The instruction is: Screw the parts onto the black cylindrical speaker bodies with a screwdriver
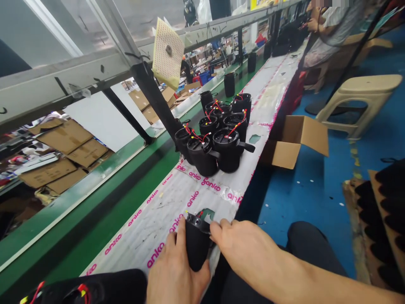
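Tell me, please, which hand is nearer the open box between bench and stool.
Right: the right hand, at the black canister, is toward the open box; the left hand, around the canister's other side, is farther.

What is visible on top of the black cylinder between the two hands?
On top of the black cylinder are a dark rim and small red and yellow bits. The right hand hides one edge; the deeper inside is not visible.

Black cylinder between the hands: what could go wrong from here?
The black cylinder could slip if the left hand around it loosens. The red wire at its open end might snag on the nearby right hand. The wired cylinders beyond stand close together, so one knock might topple several.
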`<state>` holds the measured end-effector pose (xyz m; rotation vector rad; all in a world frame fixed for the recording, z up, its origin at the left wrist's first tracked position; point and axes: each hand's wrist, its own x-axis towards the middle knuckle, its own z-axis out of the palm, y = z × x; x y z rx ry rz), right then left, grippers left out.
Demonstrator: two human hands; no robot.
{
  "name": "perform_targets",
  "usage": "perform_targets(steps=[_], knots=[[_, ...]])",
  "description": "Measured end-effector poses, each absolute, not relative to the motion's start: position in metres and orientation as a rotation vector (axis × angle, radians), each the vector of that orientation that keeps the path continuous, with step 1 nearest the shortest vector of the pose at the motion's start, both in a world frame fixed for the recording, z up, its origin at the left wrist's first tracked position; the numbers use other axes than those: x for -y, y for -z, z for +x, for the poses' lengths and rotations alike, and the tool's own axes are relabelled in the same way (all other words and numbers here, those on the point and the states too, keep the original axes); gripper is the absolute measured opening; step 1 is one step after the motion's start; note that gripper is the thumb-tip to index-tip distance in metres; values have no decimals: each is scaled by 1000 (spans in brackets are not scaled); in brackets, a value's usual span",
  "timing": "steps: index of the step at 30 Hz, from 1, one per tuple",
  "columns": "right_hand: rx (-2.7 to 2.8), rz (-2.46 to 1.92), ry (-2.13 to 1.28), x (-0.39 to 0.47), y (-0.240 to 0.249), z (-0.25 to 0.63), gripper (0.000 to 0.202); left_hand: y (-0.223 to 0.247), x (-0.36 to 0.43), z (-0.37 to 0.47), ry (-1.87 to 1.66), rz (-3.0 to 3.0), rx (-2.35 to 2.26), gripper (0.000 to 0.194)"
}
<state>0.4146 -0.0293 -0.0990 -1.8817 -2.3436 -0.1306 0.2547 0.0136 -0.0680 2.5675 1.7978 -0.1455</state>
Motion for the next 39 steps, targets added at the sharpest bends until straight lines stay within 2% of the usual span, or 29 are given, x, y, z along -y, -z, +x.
perform_targets(steps=[7, 9, 12, 16, 23, 33, 39], knots=[[2340, -2026, 37, 17, 96, 405, 35, 71, -16, 261, 213, 2563, -1849, 80], [2309, -1957, -6, 18, 98, 410, 27, 69, -15, 262, 236, 2553, -1853, 79], [2176, -1767, -64, 24, 102, 420, 7, 65, -12, 265, 228, 2520, -1910, 80], [1988, -1750, -119, 34, 104, 423, 15, 62, -7, 268, 187, 2499, -1949, 78], [2007, -1744, -37, 32, 114, 412, 13, 64, -2, 269, 155, 2541, -1990, 73], [2004, -1775, -155, 32, 115, 412, 16, 68, 3, 272, 115, 2563, -2040, 71], [2041, -1782, -58, 37, 115, 410, 15, 68, 4, 274, 134, 2545, -2056, 71]])
